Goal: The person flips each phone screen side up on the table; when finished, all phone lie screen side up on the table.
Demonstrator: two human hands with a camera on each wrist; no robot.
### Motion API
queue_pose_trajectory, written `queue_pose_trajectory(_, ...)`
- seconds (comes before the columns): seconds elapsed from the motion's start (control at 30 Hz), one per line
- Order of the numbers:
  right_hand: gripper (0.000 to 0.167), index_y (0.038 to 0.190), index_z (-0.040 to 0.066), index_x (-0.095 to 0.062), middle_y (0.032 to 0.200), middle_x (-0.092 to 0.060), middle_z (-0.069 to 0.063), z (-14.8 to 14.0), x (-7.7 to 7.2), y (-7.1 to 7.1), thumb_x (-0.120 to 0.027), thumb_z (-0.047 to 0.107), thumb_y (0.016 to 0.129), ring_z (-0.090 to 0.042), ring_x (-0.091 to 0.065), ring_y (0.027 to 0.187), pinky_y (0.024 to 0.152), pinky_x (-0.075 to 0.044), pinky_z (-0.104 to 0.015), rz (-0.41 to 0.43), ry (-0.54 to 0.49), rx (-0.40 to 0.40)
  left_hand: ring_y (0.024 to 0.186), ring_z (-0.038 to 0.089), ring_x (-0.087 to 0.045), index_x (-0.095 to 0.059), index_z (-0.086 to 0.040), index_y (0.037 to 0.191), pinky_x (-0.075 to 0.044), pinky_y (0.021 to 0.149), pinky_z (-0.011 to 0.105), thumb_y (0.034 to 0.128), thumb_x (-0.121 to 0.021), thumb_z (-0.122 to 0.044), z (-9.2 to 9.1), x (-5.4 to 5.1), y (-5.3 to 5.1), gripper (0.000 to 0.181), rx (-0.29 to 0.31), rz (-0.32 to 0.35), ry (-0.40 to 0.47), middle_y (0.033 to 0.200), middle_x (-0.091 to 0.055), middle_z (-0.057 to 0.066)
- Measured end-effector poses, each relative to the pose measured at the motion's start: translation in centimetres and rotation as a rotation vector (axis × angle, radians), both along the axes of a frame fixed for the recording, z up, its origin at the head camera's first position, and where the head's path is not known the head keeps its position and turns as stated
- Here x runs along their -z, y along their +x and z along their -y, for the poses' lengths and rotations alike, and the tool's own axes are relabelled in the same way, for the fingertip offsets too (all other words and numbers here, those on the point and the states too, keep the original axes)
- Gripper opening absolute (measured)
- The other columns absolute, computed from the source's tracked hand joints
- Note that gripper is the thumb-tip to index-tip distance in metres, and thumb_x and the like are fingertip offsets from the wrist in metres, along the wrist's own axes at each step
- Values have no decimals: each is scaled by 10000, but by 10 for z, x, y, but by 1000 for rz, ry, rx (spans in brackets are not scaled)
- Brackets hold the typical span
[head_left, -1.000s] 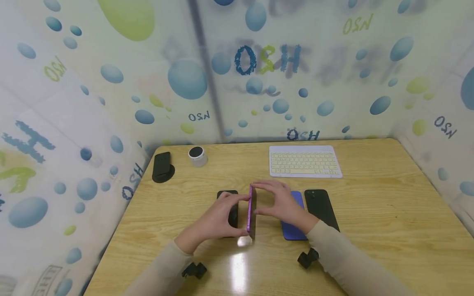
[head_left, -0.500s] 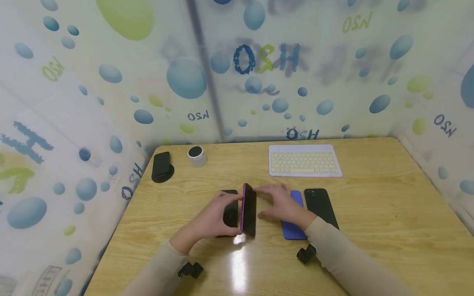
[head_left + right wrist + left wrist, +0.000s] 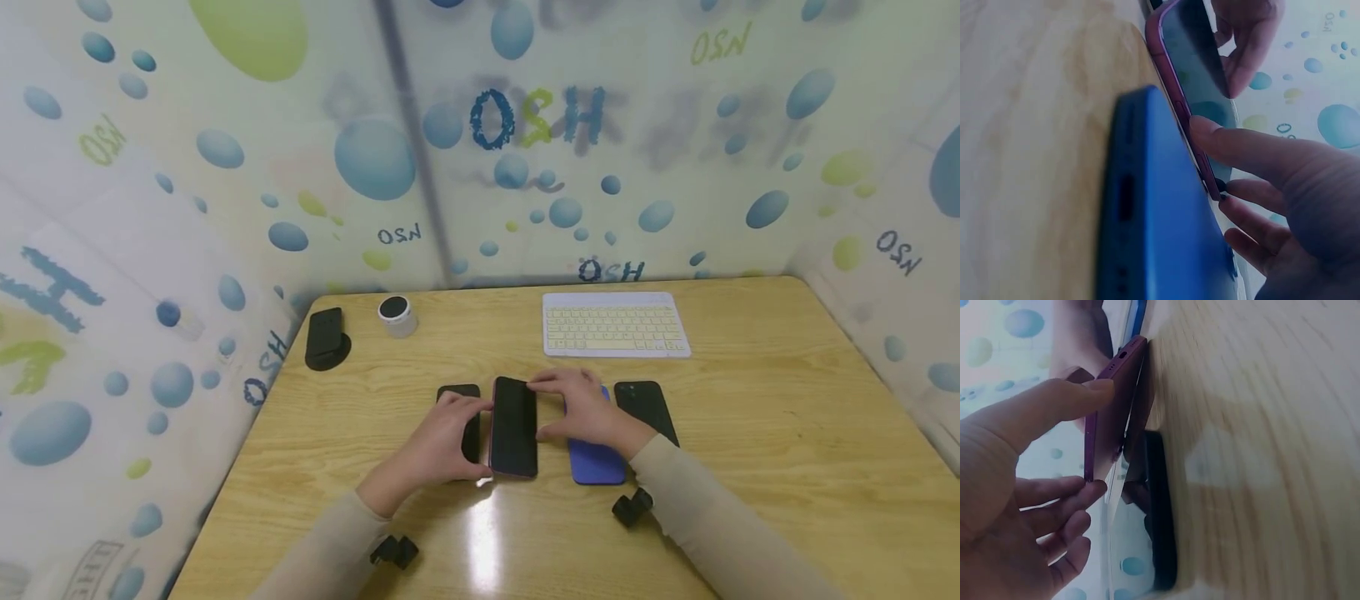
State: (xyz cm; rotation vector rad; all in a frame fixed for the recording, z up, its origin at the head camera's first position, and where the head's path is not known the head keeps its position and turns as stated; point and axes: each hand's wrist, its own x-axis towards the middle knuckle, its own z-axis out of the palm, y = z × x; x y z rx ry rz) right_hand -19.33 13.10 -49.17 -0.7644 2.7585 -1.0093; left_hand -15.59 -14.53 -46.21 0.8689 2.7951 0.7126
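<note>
A slim rectangular phone with a glossy black screen and purple metal rim point(image 3: 513, 427) is tilted in the middle of the surface point(image 3: 787, 400), well short of the far edge, its long left side raised and its right side low. Whether that low side touches the wood cannot be told.

The left hand point(image 3: 438, 442) holds the raised side, thumb near the charging-port end and fingers point(image 3: 1088, 494) toward the far end, with a wide gap between. The right hand point(image 3: 588, 412) touches the opposite side, its thumb on the rim and its fingers point(image 3: 1250, 219) at the far corner, also spread wide.

Partly behind the left hand lies a flat black rectangular phone point(image 3: 472, 440), just left of the purple-rimmed one. Under the right hand and wrist lies a blue rectangular phone point(image 3: 597, 464); just right of it, toward the right edge, is a black phone with camera lenses facing up point(image 3: 647, 406).

Along the far edge, right of centre, sits a white keyboard with pale yellow keys point(image 3: 615, 325). Near the far left corner stand a white cylinder with a black top point(image 3: 399, 319) and, closer to the left edge, a black stand on a round base point(image 3: 326, 337). Behind hangs a white backdrop printed with blue and green bubbles point(image 3: 675, 150).
</note>
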Motion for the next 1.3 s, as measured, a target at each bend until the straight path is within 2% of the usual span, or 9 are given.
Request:
queue_pose_trajectory(0.27,756,1387,87,-663,1437,-613,-75,-7,1,-5,-941,335,729,-339,-509,1388,1162,-147,-726,-11,11,-42,1238,266,-495,-560,-35,1444,-470,1066,421,638,-975,-433,-10,3,-1,990,-3,-35,-131,1436,-623,91)
queue_pose_trajectory(0.67,760,1402,98,-653,1456,-597,-67,-7,-3,-5,-927,369,747,-335,-487,1412,1161,-117,-741,-1,20,-59,1245,280,-493,-613,-38,1388,-450,1090,416,644,-948,-493,-15,1,1,935,-2,-61,-219,1404,-615,87)
queue_pose_trajectory(0.83,720,1406,116,-652,1471,-588,-63,-14,-2,-1,-905,368,781,-344,-466,1428,1145,-119,-760,-38,27,-61,1272,291,-479,-593,-33,1421,-446,1101,444,694,-912,-553,-15,0,2,949,-18,-17,-185,1436,-577,91)
queue_pose_trajectory(1.0,684,1418,120,-641,1491,-572,-76,-33,-1,8,-876,351,819,-359,-439,1440,1131,-139,-725,-61,30,-21,1275,288,-473,-595,-60,1429,-450,1085,476,796,-864,-483,-20,-1,2,807,-48,28,-109,1446,-558,84)
queue_pose_trajectory(1.3,620,1392,141,-662,1477,-574,-116,-57,-4,21,-864,331,838,-400,-416,1429,1104,-113,-738,-94,61,20,1246,249,-467,-599,-105,1435,-442,1070,419,824,-843,-456,-47,-1,1,746,23,6,-113,1469,-564,50)
